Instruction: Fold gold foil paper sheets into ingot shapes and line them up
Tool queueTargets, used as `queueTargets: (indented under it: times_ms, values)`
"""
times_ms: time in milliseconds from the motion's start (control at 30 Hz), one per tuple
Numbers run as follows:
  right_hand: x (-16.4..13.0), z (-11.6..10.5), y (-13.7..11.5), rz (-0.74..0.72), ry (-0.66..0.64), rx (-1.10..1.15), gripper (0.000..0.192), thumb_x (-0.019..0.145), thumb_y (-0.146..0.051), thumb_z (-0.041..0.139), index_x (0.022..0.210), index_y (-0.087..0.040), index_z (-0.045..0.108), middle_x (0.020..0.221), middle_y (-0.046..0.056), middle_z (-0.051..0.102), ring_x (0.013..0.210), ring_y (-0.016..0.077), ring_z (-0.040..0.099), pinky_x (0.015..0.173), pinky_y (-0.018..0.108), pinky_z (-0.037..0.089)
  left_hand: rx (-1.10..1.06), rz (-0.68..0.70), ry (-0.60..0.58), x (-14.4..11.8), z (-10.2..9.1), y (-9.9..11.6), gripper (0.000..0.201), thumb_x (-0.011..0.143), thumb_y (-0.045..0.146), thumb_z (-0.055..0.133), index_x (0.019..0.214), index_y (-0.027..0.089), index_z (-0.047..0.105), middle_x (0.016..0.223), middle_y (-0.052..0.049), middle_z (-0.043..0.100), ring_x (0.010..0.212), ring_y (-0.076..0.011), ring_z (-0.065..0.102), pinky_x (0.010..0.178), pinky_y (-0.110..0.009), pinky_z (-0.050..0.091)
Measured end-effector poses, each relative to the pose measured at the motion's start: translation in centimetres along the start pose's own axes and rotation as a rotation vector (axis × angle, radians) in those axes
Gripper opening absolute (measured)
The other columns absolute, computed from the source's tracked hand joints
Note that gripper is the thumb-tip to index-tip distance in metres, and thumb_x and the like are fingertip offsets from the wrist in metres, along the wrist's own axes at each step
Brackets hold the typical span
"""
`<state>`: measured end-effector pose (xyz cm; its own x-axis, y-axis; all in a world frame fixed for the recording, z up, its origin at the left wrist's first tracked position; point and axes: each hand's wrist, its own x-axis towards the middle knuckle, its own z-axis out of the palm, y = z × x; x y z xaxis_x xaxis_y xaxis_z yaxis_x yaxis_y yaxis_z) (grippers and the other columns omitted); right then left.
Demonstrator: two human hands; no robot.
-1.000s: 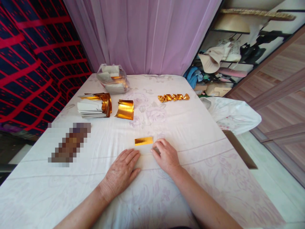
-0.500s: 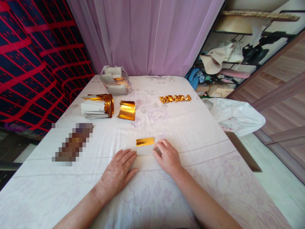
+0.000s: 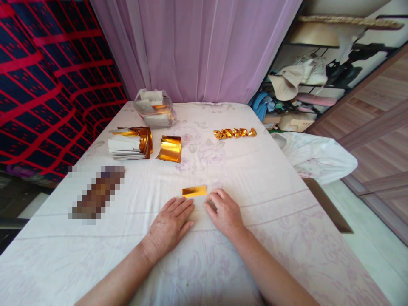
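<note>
Gold paper point(image 3: 194, 191), hands point(image 3: 168, 229) closer together than before

No text, label, brand, number or sign is showing clearly enough to be read on anything in view.

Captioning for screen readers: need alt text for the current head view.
Bare left hand lies flat and right hand curls beside a small gold strip on a floral tablecloth. Beyond are a gold-and-white paper stack, a smaller gold stack, a filled clear bag and a row of crinkled gold pieces.
</note>
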<state>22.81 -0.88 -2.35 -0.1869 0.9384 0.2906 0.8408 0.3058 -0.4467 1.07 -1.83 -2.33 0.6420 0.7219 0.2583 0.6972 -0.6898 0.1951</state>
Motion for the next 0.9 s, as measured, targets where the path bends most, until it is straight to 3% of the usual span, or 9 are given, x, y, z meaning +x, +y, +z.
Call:
queueTargets:
  times_ms: [133,300,567,900]
  values:
    - [-0.1,-0.1,0.3,-0.012,-0.011,0.030,0.009,0.086,-0.017,0.058,0.091,-0.022,0.062,0.095,0.004,0.065,0.089,0.0190,0.063,0.079,0.030,0.049,-0.029,-0.016,0.053,-0.7,-0.5,-0.9,0.032,0.099,0.032,0.045,0.120,0.019,0.066,0.125,-0.007,0.068,0.121,-0.0264,0.060,0.104,-0.049,0.048]
    - [-0.1,0.0,0.4,-0.002,-0.013,0.014,0.029,0.087,-0.020,0.057,0.115,-0.022,0.060,0.106,0.007,0.065,0.095,0.0212,0.063,0.083,0.033,0.050,-0.106,-0.085,0.126,-0.4,-0.9,-1.1,0.026,0.097,0.030,0.050,0.107,0.019,0.070,0.128,-0.011,0.066,0.121,-0.0282,0.058,0.102,-0.051,0.049]
    - [-0.2,0.1,0.5,-0.017,0.009,0.041,0.027,0.087,-0.023,0.059,0.113,-0.020,0.064,0.106,0.007,0.066,0.096,0.0208,0.064,0.084,0.033,0.052,-0.146,-0.116,0.100,-0.2,-0.7,-1.2,0.015,0.093,0.024,0.053,0.104,0.018,0.061,0.132,-0.013,0.062,0.126,-0.0286,0.055,0.104,-0.055,0.046]
    - [-0.4,0.2,0.9,-0.050,0.064,0.085,0.026,0.085,-0.022,0.059,0.110,-0.023,0.065,0.105,0.006,0.067,0.096,0.0198,0.065,0.084,0.031,0.053,-0.144,-0.137,0.122,-0.5,-0.1,-1.4,0.049,0.091,0.023,0.053,0.139,0.020,0.043,0.131,-0.012,0.062,0.123,-0.0270,0.057,0.106,-0.054,0.045]
